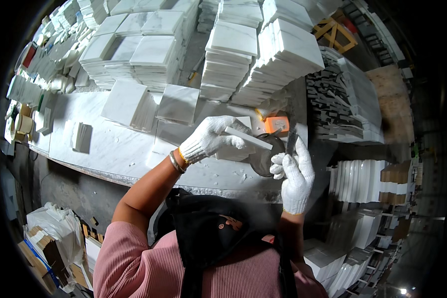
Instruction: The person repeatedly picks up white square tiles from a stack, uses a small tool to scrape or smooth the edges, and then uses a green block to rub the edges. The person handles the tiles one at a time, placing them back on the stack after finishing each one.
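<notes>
My left hand [207,140], in a white knit glove with a yellow cuff edge, grips a white marble tile [249,138], seen nearly edge-on. My gloved right hand [298,181] is closed on a thin dark blade-like tool [292,141] that points up between thumb and fingers. Its exact kind is hard to make out. Between both hands, partly behind the tile, lies a dark round dish [264,165]. Just beyond it sits an orange box [277,124]. Below my left hand, more white tiles [227,152] lie on the worktop.
The marble worktop [129,159] carries a leaning tile stack [126,105] and scattered white chips. Tall tile stacks [231,47] stand along its far side. Packed tiles [360,181] and a wooden crate frame [335,35] are at the right. A plastic-covered pile [57,231] stands at lower left.
</notes>
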A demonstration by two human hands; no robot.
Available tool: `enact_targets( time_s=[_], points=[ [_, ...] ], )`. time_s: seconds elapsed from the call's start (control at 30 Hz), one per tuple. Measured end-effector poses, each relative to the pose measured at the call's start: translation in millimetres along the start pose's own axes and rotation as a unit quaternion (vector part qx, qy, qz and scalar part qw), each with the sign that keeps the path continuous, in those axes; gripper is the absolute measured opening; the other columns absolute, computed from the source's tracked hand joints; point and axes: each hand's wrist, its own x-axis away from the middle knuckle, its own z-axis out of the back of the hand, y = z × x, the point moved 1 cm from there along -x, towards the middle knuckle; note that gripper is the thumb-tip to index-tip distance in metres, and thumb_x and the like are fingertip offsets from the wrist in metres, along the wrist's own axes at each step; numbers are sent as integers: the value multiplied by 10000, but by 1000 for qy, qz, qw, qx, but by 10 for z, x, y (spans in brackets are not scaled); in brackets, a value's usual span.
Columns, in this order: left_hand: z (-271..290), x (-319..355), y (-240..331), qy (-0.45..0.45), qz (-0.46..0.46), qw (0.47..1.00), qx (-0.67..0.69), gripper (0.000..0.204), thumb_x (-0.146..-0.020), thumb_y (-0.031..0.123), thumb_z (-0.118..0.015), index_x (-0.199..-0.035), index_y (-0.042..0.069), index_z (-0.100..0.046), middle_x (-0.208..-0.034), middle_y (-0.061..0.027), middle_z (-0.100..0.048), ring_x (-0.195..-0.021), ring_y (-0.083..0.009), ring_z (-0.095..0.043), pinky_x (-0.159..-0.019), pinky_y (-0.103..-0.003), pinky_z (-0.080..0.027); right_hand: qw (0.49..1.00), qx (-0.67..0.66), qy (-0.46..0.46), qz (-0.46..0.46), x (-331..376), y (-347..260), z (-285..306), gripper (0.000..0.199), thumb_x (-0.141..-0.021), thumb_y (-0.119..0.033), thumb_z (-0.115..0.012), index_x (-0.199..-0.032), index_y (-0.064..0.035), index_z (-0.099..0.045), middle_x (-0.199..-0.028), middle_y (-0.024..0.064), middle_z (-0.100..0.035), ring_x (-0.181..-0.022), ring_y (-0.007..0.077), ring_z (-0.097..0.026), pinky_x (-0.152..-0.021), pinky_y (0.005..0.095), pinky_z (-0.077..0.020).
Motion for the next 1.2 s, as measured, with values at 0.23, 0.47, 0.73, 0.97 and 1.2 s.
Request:
enact_targets(
  time_s=[0.23, 0.47, 0.73, 0.97, 1.2],
  points=[
    [23, 85, -65, 33, -132, 980, -144, 431, -716, 242, -835, -1088, 71, -701, -1052, -74, -724, -946, -248, -702, -840, -343, -564, 998, -2, 12, -64, 133, 21, -42, 559, -954, -88, -515, -1488, 6, -381, -937, 159, -693, -726, 159, -668, -631, 247, -493],
    [-88, 171, -124, 110, -331, 860, -372, 400, -674, 100, -791, -1058, 152, -696, -1075, -39, -714, -1023, -294, -674, -919, -422, -534, 999, -26, 1, -36, 155, 159, -34, 509, -962, -48, -507, -1463, -4, -429, -916, 150, -697, -718, 163, -666, -623, 263, -506],
    [84, 112, 398, 11, -61, 997, -56, 503, -803, 331, -808, -1151, 8, -642, -991, -69, -723, -856, -124, -682, -728, -285, -563, 996, -71, 25, -41, 183, 250, 195, 298, -970, -54, -553, -1261, 0, -586, -897, 134, -705, -746, 180, -682, -664, 284, -550],
    [164, -461, 0, -131, -43, 951, -277, 490, -783, 217, -795, -1211, 40, -633, -955, -124, -714, -870, -241, -691, -798, -356, -543, 999, -41, 14, -22, -10, 374, 294, 257, -977, -66, -551, -1226, -10, -580, -853, 116, -656, -695, 137, -597, -633, 254, -479],
    [-17, -470, 155, -56, -58, 886, -457, 861, -737, 349, -778, -1471, 115, -395, -1321, -154, -594, -1215, -370, -562, -974, -449, -488, 995, 79, -26, -49, -145, 620, 404, 279, -963, -95, -598, -1230, -57, -668, -872, 41, -703, -689, 69, -625, -641, 215, -503]
  ],
)
